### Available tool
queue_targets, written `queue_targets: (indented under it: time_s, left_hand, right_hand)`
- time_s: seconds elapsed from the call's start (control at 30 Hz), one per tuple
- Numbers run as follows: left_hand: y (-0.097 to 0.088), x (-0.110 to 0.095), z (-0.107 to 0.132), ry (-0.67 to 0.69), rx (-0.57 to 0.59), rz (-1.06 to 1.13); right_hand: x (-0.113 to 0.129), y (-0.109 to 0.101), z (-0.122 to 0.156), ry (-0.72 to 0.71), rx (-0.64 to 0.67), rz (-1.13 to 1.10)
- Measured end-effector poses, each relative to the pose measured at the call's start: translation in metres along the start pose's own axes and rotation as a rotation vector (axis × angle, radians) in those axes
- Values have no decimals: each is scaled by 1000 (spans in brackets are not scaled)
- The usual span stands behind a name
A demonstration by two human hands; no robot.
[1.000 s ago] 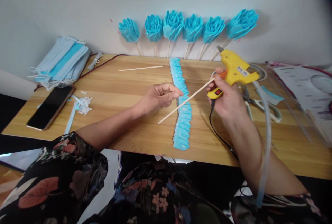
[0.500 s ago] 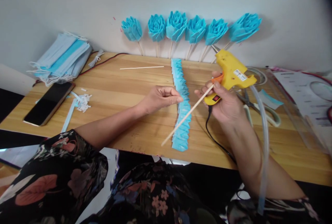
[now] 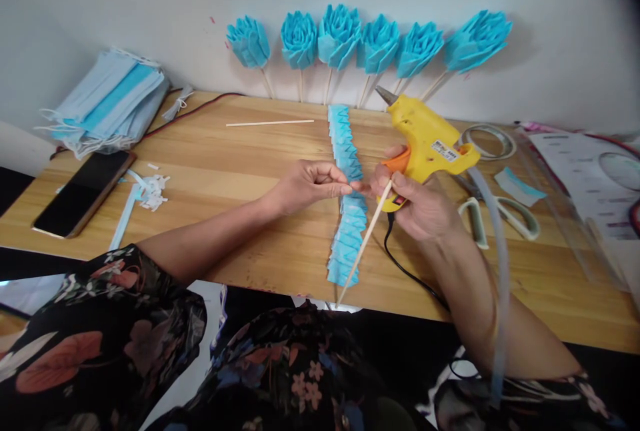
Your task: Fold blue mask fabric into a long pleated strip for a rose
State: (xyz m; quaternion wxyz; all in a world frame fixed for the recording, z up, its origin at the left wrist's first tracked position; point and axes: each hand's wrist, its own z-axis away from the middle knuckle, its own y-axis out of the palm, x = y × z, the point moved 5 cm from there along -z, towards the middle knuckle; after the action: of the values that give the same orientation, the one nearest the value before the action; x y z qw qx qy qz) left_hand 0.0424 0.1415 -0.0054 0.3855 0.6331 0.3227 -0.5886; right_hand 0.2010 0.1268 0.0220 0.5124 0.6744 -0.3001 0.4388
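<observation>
My right hand (image 3: 423, 208) grips a yellow glue gun (image 3: 426, 139) by its handle, nozzle pointing up and left, and also pinches a thin wooden stick (image 3: 361, 248) that slants down toward the table's front edge. My left hand (image 3: 307, 184) is closed in a pinch, its fingertips meeting those of the right hand over a long pleated blue strip (image 3: 346, 201) lying on the wooden table (image 3: 240, 171). What the left fingers pinch is too small to make out.
Several blue fabric roses on sticks (image 3: 340, 34) lean against the wall. A second stick (image 3: 270, 122) lies at the back. A stack of blue face masks (image 3: 105, 108), a phone (image 3: 83, 192) and white scraps (image 3: 150, 190) sit left. Scissors (image 3: 500, 214) and a tape ring (image 3: 487, 140) lie right.
My right hand has moved left with the glue gun until its fingers meet my left hand. The stick has swung from a shallow slant to a steeper one, pointing at the front edge.
</observation>
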Motion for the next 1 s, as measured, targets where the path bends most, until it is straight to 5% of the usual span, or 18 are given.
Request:
queue_targets:
  time_s: [0.5,0.63,0.87,1.0]
  left_hand:
    - [-1,-5,1,-36,2,70]
    - [-1,-8,4,17,37,107]
    - [29,-19,21,-135,339,131]
    - [17,-11,17,-199,238,38]
  right_hand:
    - [-2,-1,1,32,4,-25]
    - [-1,-8,-3,29,-110,-90]
    - [-2,-32,-12,-105,-290,7]
    - [-2,-43,-13,-151,-359,36]
